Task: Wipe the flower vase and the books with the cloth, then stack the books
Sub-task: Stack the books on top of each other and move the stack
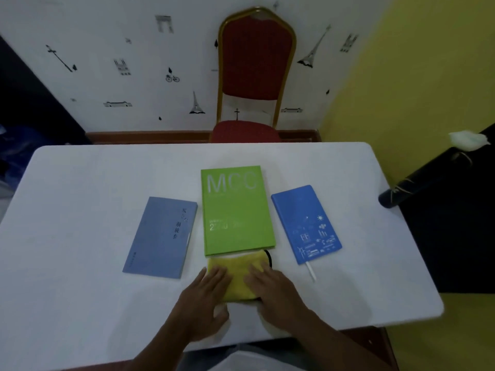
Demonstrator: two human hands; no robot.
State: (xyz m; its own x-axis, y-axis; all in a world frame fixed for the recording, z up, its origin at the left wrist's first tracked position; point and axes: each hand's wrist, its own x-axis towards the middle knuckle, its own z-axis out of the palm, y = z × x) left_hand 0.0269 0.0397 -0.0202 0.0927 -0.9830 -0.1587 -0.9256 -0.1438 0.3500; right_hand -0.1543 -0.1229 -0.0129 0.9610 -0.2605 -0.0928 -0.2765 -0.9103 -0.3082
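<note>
Three books lie side by side on the white table (80,183): a grey-blue book (160,236) at left, a green book (235,210) marked "MCC" in the middle, and a blue notebook (305,223) at right. A folded yellow cloth (238,277) lies just in front of the green book. My left hand (206,298) rests flat on the cloth's left part and my right hand (273,287) flat on its right part, fingers stretched out. A tall dark vase (417,183) with a white flower (467,140) stands at the table's right edge.
A red chair (254,62) with a gold frame stands behind the table against a white patterned wall. A yellow wall is at right. A white ribbon or pen (310,271) sticks out of the blue notebook's near end.
</note>
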